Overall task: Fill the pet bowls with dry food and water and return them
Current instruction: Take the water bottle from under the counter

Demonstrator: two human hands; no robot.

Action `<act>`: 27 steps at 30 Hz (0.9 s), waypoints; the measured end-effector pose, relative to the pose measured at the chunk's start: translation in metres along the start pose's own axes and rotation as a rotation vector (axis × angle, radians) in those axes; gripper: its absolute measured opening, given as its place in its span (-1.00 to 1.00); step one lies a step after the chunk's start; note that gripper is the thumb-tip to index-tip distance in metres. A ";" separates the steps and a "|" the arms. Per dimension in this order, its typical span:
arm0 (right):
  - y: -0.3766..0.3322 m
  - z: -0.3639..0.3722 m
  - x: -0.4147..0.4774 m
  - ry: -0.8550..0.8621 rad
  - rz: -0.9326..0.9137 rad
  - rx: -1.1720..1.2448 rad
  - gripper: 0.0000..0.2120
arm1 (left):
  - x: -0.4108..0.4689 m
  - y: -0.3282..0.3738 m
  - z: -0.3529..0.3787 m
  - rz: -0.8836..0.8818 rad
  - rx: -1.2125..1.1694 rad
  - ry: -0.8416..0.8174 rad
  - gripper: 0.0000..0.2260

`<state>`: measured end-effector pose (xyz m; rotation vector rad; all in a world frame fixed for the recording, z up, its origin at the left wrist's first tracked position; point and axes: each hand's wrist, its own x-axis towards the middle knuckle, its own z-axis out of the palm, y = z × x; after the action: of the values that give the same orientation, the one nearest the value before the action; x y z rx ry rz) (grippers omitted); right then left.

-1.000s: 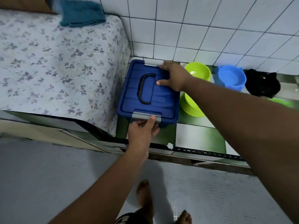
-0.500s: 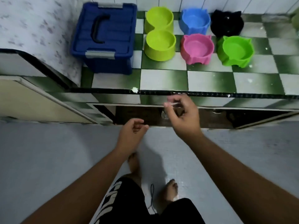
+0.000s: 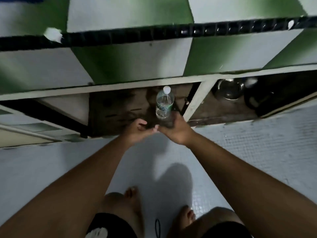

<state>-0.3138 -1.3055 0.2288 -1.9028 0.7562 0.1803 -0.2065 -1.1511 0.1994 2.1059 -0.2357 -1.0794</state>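
A clear plastic water bottle (image 3: 164, 103) with a white cap and a green label stands upright in the dark open cupboard under the counter. My right hand (image 3: 175, 130) grips its lower part, with fingers curled round the base. Beside it on the left is my left hand (image 3: 138, 129), palm up, fingers loosely curled and holding nothing; its fingertips nearly meet the right hand. The pet bowls and the blue food box are out of view.
The green-and-white checkered counter (image 3: 130, 60) overhangs the cupboard. A white divider post (image 3: 197, 100) stands just right of the bottle. Behind it sit a metal bowl (image 3: 229, 89) and a dark pot (image 3: 257, 100). My bare feet rest on the pale floor (image 3: 257, 152).
The view dropped from the counter top with the bowls and blue box to the cupboard below. Both hands went down and forward, and my right hand has taken hold of the bottle.
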 end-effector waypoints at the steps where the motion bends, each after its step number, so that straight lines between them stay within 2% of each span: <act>1: 0.019 0.008 0.031 0.005 -0.005 -0.003 -0.22 | 0.027 -0.009 0.007 0.012 -0.002 -0.004 -0.34; 6: 0.021 0.018 0.097 0.313 -0.104 0.075 -0.05 | 0.135 -0.040 0.026 0.084 -0.039 -0.038 -0.24; 8: 0.033 0.022 0.117 0.388 -0.135 0.068 0.01 | 0.170 -0.047 0.032 0.136 -0.035 -0.019 0.01; 11: 0.055 0.024 0.147 0.377 -0.169 0.116 -0.04 | 0.214 -0.053 0.042 0.200 -0.067 -0.051 0.10; 14: 0.064 0.025 0.167 0.335 -0.185 0.232 -0.19 | 0.239 -0.050 0.050 0.217 0.015 -0.079 0.21; 16: 0.064 0.020 0.170 0.311 -0.200 0.242 -0.32 | 0.244 -0.046 0.054 0.256 0.020 -0.088 0.04; 18: 0.062 0.017 0.167 0.307 -0.213 0.267 -0.35 | 0.242 -0.041 0.056 0.281 0.038 -0.116 -0.10; 22: 0.060 0.019 0.152 0.324 -0.224 0.239 -0.45 | 0.234 -0.045 0.049 0.297 0.058 -0.152 -0.03; 27: 0.057 0.027 0.107 0.347 -0.256 0.257 -0.56 | 0.186 -0.045 0.048 0.325 0.003 -0.187 -0.40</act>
<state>-0.2566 -1.3425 0.1248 -1.7814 0.7157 -0.3984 -0.1339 -1.2316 0.0349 1.8858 -0.6464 -1.0750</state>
